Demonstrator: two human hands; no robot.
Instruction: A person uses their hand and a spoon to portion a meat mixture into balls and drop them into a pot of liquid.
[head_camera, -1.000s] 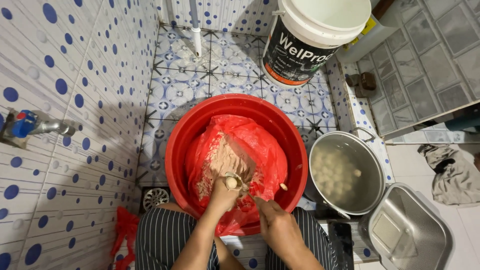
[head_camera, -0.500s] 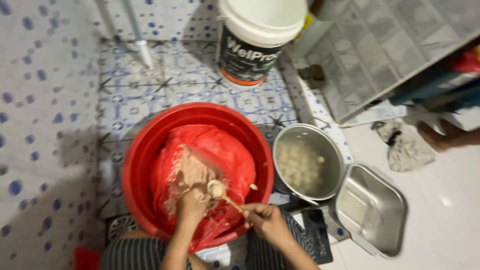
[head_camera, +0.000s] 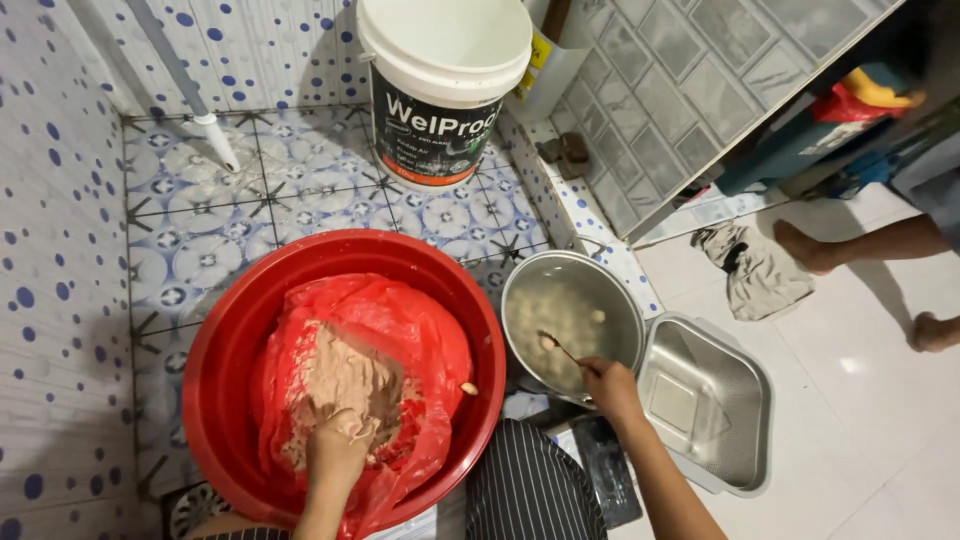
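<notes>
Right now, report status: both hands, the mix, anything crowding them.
Left hand pressed into pinkish paste on red bag in red basin. Right hand holds spoon over steel pot. Square steel tray beside pot.

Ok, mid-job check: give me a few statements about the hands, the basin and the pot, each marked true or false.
1. The left hand is pressed into the brownish paste on the red plastic bag. True.
2. The right hand holds a spoon over the round metal pot. True.
3. The red basin stands on a wooden table. False: it stands on the patterned floor tiles.
4. The square metal tray is full of pale balls. False: they lie in the pot; the tray looks bare.
5. The white bucket stands beyond the basin. True.
</notes>
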